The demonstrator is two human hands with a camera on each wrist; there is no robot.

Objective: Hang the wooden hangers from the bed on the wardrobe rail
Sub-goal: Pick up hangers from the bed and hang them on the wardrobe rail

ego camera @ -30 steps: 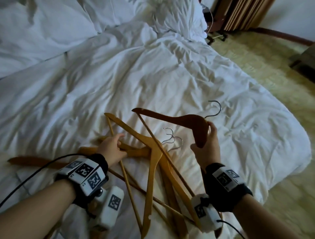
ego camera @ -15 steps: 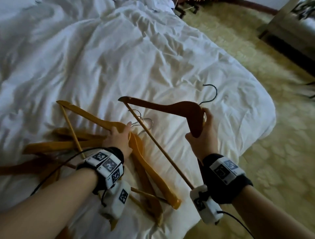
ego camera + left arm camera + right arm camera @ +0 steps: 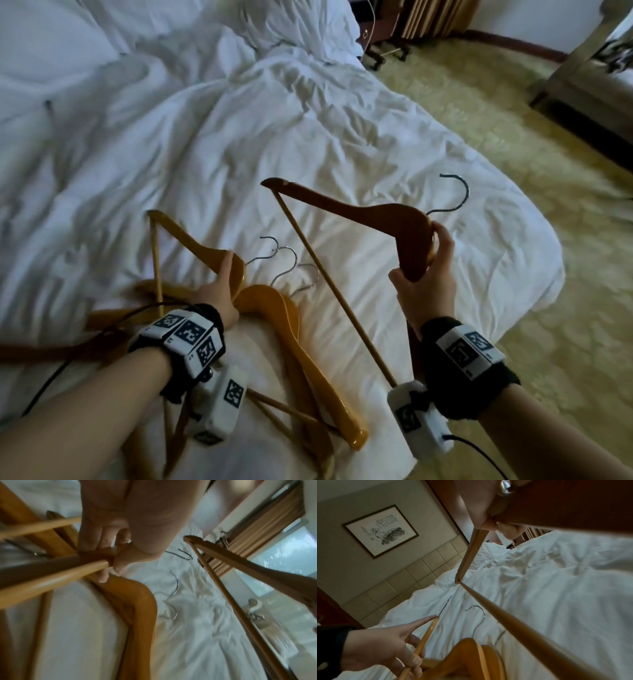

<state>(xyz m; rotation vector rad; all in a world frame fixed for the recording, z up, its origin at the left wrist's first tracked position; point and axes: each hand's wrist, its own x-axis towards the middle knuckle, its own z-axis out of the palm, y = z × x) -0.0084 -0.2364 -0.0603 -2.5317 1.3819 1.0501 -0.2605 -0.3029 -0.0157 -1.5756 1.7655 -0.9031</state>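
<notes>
A dark brown wooden hanger (image 3: 359, 212) with a metal hook is held above the white bed (image 3: 239, 137). My right hand (image 3: 428, 260) grips its neck just under the hook; the same dark brown hanger (image 3: 573, 507) fills the top of the right wrist view. My left hand (image 3: 227, 277) curls round the neck of a light wooden hanger (image 3: 191, 240) that lies on top of a pile. In the left wrist view its fingers (image 3: 102, 573) wrap the wood of this light hanger (image 3: 51, 580). Several more light hangers (image 3: 301, 359) lie crossed beneath, their hooks on the sheet.
The bed's rounded edge drops to a patterned yellow carpet (image 3: 513, 154) on the right. A dark low piece of furniture (image 3: 589, 102) stands at the far right, and wooden slats (image 3: 435, 17) at the top. Black cables trail from both wrists.
My left hand has moved from the pile's left side to the top light hanger's neck and closed on it. The right hand keeps holding the dark hanger up.
</notes>
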